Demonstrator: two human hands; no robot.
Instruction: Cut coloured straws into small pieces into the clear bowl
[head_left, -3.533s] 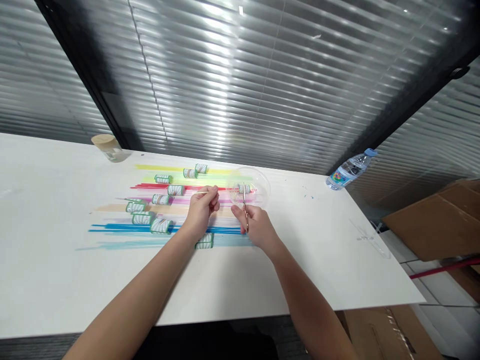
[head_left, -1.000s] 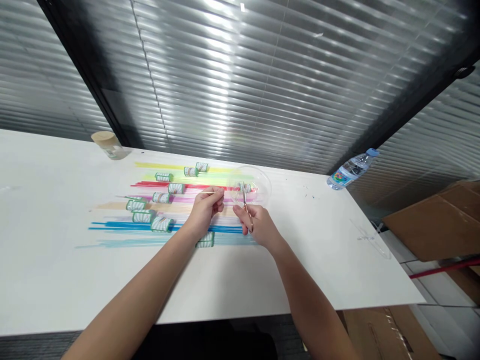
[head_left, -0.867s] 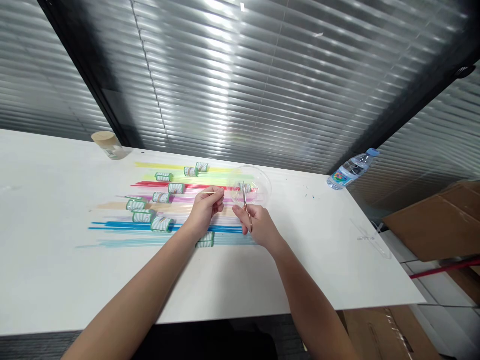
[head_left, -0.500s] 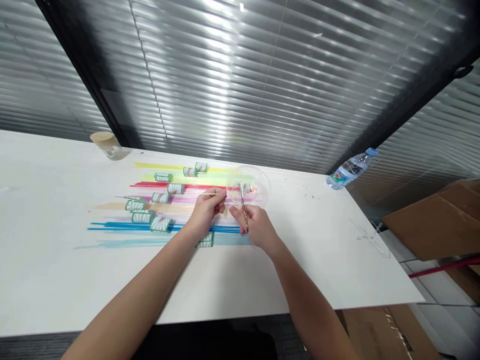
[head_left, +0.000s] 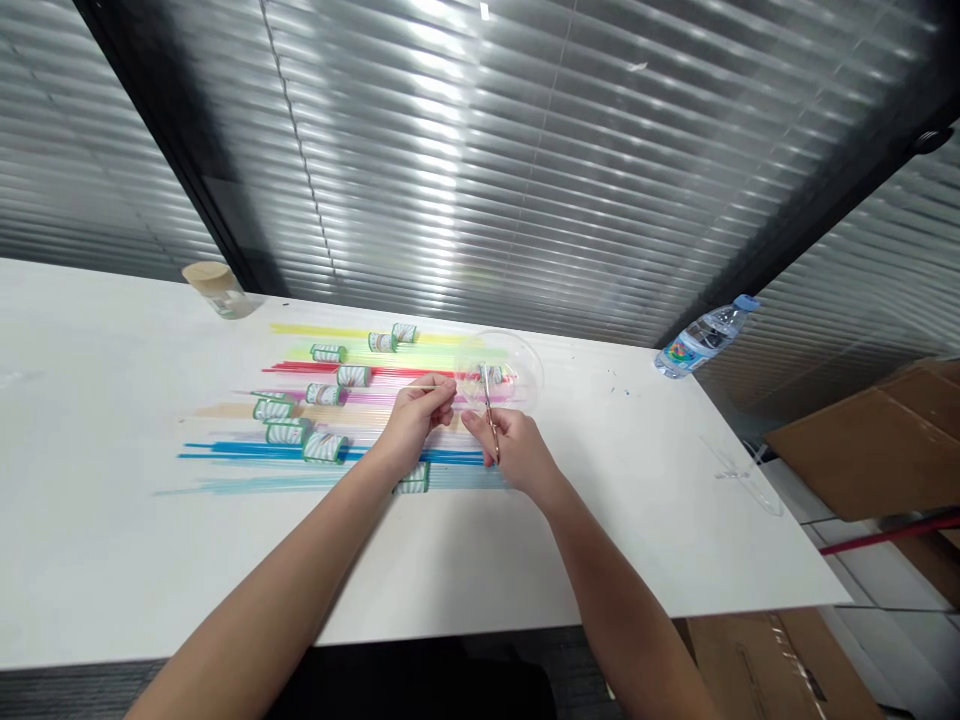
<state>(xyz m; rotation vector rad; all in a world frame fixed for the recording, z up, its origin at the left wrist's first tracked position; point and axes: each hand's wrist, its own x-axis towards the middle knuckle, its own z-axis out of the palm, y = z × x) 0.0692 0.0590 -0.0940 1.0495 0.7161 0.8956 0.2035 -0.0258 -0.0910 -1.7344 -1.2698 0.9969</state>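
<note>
My left hand (head_left: 417, 420) is closed in a pinch on a thin pale strip (head_left: 406, 386). Just to its right, my right hand (head_left: 523, 452) grips a pair of scissors (head_left: 491, 418), blades pointing away from me. The blades stand a little right of the left fingertips, above a clear round plastic dish (head_left: 541, 372). Beneath both hands lie rows of thin coloured strips, among them red strips (head_left: 300, 369), dark blue strips (head_left: 225, 450) and light blue strips (head_left: 240, 487). Several green-and-white paper bands (head_left: 325, 447) rest on the rows.
At the back left of the white table (head_left: 480, 570) stands a jar with a wooden-looking lid (head_left: 210, 275). A water bottle (head_left: 697, 345) is near the back right edge, with a clear plastic piece (head_left: 739, 476) closer to me. Cardboard boxes (head_left: 862, 440) stand beyond the right edge.
Hardly anything differs. Both hands keep their hold on the strip and the scissors, and the whole view has shifted very slightly.
</note>
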